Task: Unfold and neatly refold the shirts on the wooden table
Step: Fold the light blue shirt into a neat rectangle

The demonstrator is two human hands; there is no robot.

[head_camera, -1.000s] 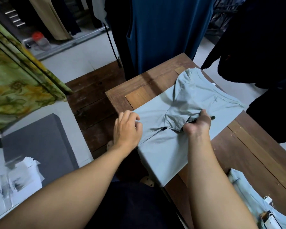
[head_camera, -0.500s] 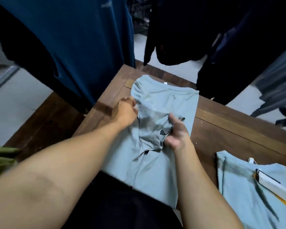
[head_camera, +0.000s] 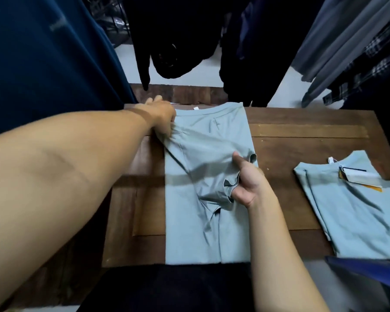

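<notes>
Pale green shirt (head_camera: 196, 221) mid-desk (head_camera: 302, 131), folded into narrow strip; left hand (head_camera: 162, 118) pinches far-left shoulder, right hand (head_camera: 245, 185) pinches sleeve (head_camera: 212, 167) laid across; second shirt (head_camera: 356, 212) lies right, folded; crosswise folds remain, judging by layout

Bare table (head_camera: 286, 152) between shirt (head_camera: 189, 233) and second shirt (head_camera: 356, 217)

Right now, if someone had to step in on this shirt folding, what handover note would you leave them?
Left hand: grip shut on the shirt's far left shoulder edge.
Right hand: grip shut on the sleeve folded across the centre shirt.
Centre shirt lies lengthwise on the wooden table, sides folded in, hem at the near edge.
Second shirt, with tags, lies to the right; how finished its fold is I cannot tell.
Left to do: flatten the sleeve, fold the body up.
</notes>
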